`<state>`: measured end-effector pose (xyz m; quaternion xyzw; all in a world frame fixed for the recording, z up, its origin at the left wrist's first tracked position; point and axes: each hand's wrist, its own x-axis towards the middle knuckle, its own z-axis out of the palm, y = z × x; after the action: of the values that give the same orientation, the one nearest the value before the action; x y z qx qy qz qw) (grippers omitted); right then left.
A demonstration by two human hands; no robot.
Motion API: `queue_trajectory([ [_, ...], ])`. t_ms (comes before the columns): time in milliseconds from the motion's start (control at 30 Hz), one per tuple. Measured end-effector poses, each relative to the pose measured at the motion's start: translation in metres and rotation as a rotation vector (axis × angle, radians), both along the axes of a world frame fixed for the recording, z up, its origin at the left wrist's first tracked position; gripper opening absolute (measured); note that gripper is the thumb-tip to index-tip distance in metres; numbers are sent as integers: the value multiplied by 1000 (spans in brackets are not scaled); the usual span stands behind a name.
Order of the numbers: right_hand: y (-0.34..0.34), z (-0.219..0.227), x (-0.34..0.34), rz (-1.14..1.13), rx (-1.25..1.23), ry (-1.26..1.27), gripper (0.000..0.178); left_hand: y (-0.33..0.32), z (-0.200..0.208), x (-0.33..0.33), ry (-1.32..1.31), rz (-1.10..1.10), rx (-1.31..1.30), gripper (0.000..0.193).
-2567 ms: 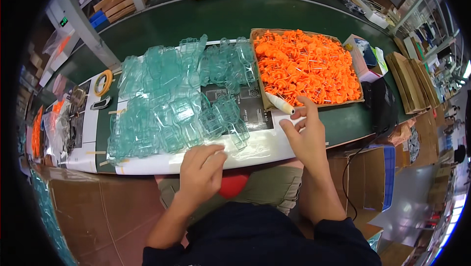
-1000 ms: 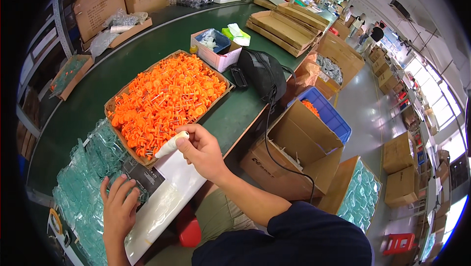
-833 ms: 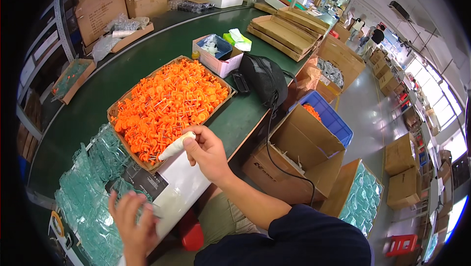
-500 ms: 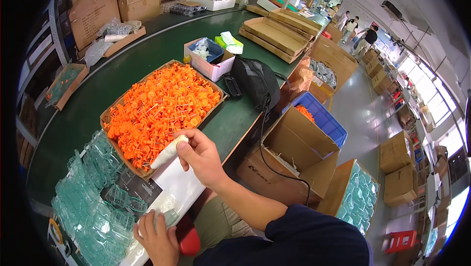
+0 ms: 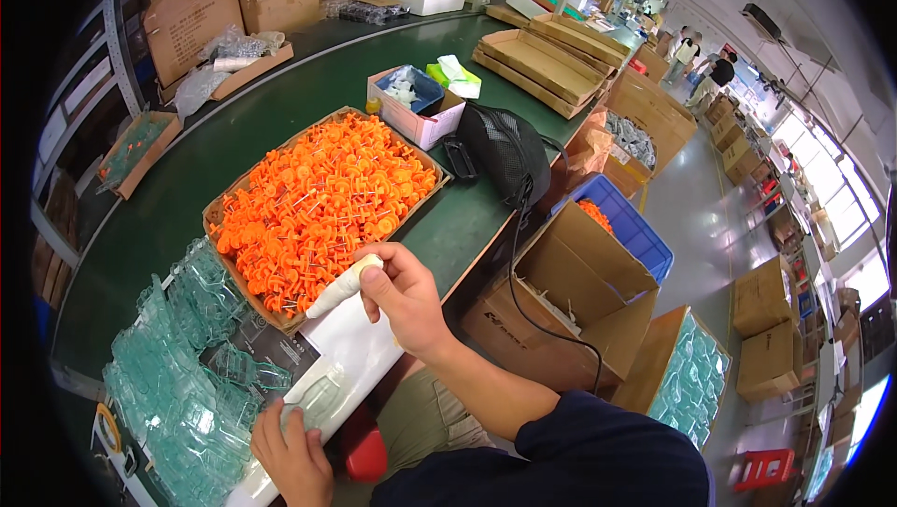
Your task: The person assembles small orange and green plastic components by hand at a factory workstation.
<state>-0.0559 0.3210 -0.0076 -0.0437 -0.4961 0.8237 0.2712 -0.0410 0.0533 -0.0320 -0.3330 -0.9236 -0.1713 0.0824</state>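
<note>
My right hand pinches a white tapered tube between thumb and fingers. The tube's narrow end points down and left, near the front corner of a shallow carton heaped with orange plastic pieces with thin metal pins. At the bottom, my left hand lies with its fingers stretched out on a glossy white surface. Its fingertips are at the near end of a clear plastic part lying there. A pile of clear greenish plastic parts spreads to the left of that hand.
Beyond the carton on the green table stand a small box with a blue tray, a tissue pack and a black mesh bag. To the right are an open cardboard box and a blue crate. A black cable hangs there.
The view has shifted slightly. My left hand has drawn back a little from the clear part, so more of it shows. My right hand still holds the white tube near the carton.
</note>
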Motion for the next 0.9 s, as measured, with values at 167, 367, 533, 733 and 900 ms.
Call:
queue_trajectory([
  [167,1,1,3,-19,6,1,22,-1,8,16,69,-7,42,31],
  [367,2,9,4,-208,29,-158,20,-1,-8,7,108,-1,42,33],
  [533,29,21,4,-353,30,14,27,6,13,9,166,-27,139,36],
  [733,29,46,-33,-359,13,40,28,0,-2,10,6,-47,341,41],
  [900,30,57,-49,-113,375,-217,26,20,6,16,-580,94,1462,44],
])
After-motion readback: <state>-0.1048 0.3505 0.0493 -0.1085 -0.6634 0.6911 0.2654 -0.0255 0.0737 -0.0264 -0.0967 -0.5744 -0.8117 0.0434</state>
